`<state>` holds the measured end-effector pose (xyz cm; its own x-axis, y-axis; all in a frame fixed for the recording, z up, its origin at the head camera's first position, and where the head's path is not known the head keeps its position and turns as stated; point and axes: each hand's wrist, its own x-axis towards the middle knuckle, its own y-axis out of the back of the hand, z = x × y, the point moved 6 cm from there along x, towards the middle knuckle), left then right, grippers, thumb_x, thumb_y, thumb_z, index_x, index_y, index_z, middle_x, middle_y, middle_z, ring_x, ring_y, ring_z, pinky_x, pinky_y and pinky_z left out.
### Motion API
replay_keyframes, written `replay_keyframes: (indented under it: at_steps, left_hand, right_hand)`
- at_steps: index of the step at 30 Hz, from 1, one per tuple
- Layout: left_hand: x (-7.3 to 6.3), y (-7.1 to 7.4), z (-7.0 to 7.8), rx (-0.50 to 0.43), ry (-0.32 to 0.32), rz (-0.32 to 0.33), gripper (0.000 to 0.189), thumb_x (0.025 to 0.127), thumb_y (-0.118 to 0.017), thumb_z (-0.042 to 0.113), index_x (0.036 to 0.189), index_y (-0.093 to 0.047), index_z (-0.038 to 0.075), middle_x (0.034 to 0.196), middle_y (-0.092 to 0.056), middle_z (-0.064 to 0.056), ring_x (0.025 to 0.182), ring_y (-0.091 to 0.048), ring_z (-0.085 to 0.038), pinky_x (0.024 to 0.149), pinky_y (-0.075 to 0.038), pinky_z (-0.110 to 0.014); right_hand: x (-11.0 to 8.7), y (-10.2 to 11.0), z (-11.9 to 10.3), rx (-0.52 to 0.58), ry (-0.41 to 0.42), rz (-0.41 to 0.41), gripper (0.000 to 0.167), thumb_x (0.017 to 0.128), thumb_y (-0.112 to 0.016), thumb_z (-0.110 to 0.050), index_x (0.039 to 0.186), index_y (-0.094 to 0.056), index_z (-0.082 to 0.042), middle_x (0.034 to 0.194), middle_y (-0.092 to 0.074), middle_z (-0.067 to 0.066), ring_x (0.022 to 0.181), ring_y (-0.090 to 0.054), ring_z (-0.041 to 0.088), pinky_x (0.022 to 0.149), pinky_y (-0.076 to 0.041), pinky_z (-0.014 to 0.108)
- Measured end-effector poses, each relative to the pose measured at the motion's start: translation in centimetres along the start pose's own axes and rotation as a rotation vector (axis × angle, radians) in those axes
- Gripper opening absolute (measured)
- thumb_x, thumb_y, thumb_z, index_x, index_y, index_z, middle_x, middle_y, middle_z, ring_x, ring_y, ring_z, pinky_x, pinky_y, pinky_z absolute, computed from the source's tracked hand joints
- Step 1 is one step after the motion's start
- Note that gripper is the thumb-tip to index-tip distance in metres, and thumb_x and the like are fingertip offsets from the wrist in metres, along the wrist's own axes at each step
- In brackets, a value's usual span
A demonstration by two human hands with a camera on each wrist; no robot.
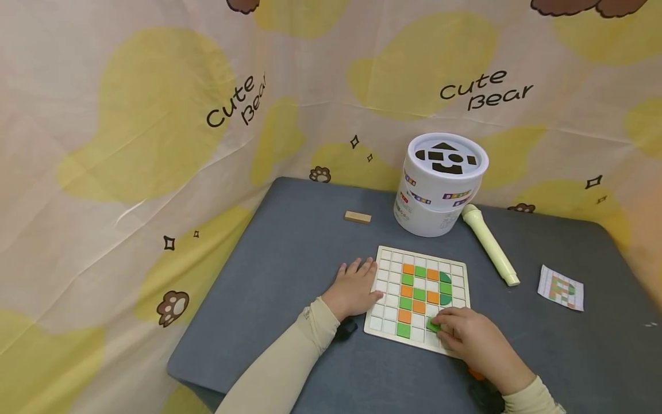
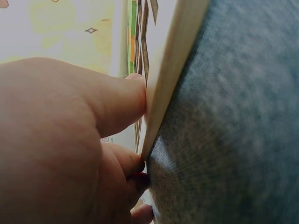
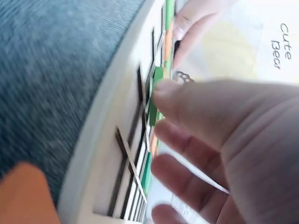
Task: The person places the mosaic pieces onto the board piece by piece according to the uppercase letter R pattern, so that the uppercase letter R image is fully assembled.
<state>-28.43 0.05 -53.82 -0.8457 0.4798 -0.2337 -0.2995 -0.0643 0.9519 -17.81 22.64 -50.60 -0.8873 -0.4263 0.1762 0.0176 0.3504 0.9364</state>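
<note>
A wooden grid board lies on the table, with orange and green square tiles and dark green rounded tiles set in several of its cells. My right hand pinches a green tile at the board's near right part. In the right wrist view the thumb lies against the green tile, which stands slightly proud of the grid. My left hand rests at the board's left edge with fingers spread and the thumb on the rim. The left wrist view shows the thumb touching the board's edge.
Behind the board stands a white bucket with shaped holes in its lid. A pale yellow stick lies right of it, a small wooden block left. A pattern card lies at right. An orange piece shows beneath the right wrist.
</note>
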Motion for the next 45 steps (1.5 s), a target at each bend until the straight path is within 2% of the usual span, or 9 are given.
replay_keyframes:
  at_steps: [6,13,23,26,30,32,35,40,45]
  left_hand:
    - [0.0,0.4,0.5,0.017,-0.003,0.004,0.080,0.110,-0.051,0.055,0.171,-0.025,0.009,0.176,-0.022,-0.007,0.162,-0.018,-0.032,0.127,-0.018,-0.058]
    - [0.2,0.1,0.3,0.019,0.003,0.003,0.080,0.110,-0.051,0.055,0.171,-0.026,0.009,0.176,-0.022,-0.007,0.162,-0.018,-0.031,0.127,-0.019,-0.058]
    - [-0.1,0.1,0.0,0.012,0.003,0.012,0.079,0.111,-0.050,0.054,0.170,-0.027,0.008,0.176,-0.023,-0.008,0.162,-0.019,-0.032,0.127,-0.019,-0.059]
    - [0.0,0.1,0.1,0.013,0.001,0.010,0.079,0.111,-0.050,0.054,0.170,-0.027,0.008,0.176,-0.023,-0.008,0.162,-0.019,-0.032,0.127,-0.019,-0.058]
    - [-0.1,0.3,0.3,0.012,0.000,0.009,0.079,0.111,-0.050,0.054,0.171,-0.026,0.008,0.176,-0.022,-0.008,0.162,-0.018,-0.032,0.127,-0.019,-0.058]
    - [0.0,0.4,0.4,0.011,-0.003,0.008,0.079,0.111,-0.050,0.054,0.171,-0.025,0.008,0.176,-0.021,-0.008,0.162,-0.018,-0.032,0.127,-0.018,-0.059]
    - [0.1,0.4,0.5,0.013,-0.010,0.008,0.079,0.111,-0.050,0.054,0.171,-0.025,0.008,0.176,-0.021,-0.008,0.162,-0.017,-0.033,0.127,-0.018,-0.059]
    - [0.4,0.2,0.3,0.029,-0.005,0.006,0.079,0.111,-0.049,0.054,0.171,-0.025,0.009,0.177,-0.021,-0.007,0.162,-0.016,-0.032,0.127,-0.018,-0.058]
    - [0.3,0.0,0.2,0.014,0.004,-0.003,0.080,0.111,-0.049,0.054,0.171,-0.023,0.009,0.177,-0.019,-0.007,0.163,-0.015,-0.032,0.127,-0.016,-0.058]
  right_hand:
    - [-0.4,0.1,-0.1,-0.052,0.049,0.028,0.024,0.082,-0.093,-0.012,0.103,-0.087,-0.023,0.097,-0.065,-0.011,0.082,-0.056,0.010,0.068,-0.053,0.032]
    - [-0.9,-0.4,-0.7,-0.034,0.012,-0.101,0.024,0.097,-0.081,-0.018,0.121,-0.083,-0.016,0.110,-0.069,-0.008,0.095,-0.058,0.014,0.081,-0.056,0.039]
    - [-1.3,-0.9,-1.1,-0.118,0.073,-0.057,0.031,0.095,-0.082,-0.017,0.126,-0.080,-0.012,0.123,-0.070,-0.001,0.094,-0.053,0.017,0.079,-0.053,0.039]
    - [-1.5,-0.1,-0.2,-0.068,-0.004,-0.070,0.030,0.095,-0.083,-0.019,0.125,-0.081,-0.015,0.122,-0.070,-0.001,0.098,-0.057,0.018,0.081,-0.055,0.042]
    - [-2.7,1.2,2.3,0.022,-0.257,-0.085,0.008,0.093,-0.086,-0.027,0.096,-0.078,-0.025,0.089,-0.063,-0.008,0.078,-0.057,0.013,0.064,-0.049,0.036]
    - [-3.8,1.3,3.5,0.054,-0.380,-0.137,0.022,0.091,-0.086,-0.038,0.083,-0.068,-0.030,0.075,-0.053,-0.009,0.066,-0.049,0.011,0.057,-0.039,0.032]
    - [-5.6,0.6,4.6,0.087,-0.476,-0.267,0.039,0.084,-0.088,-0.054,0.078,-0.058,-0.030,0.067,-0.048,-0.008,0.058,-0.044,0.010,0.055,-0.031,0.030]
    - [-6.7,0.3,4.7,0.120,-0.466,-0.310,0.040,0.078,-0.094,-0.044,0.079,-0.057,-0.028,0.069,-0.051,-0.011,0.058,-0.045,0.008,0.056,-0.034,0.029]
    - [-6.1,0.8,3.6,0.101,-0.375,-0.178,0.036,0.079,-0.095,-0.034,0.080,-0.059,-0.032,0.073,-0.051,-0.015,0.063,-0.044,0.004,0.057,-0.037,0.029]
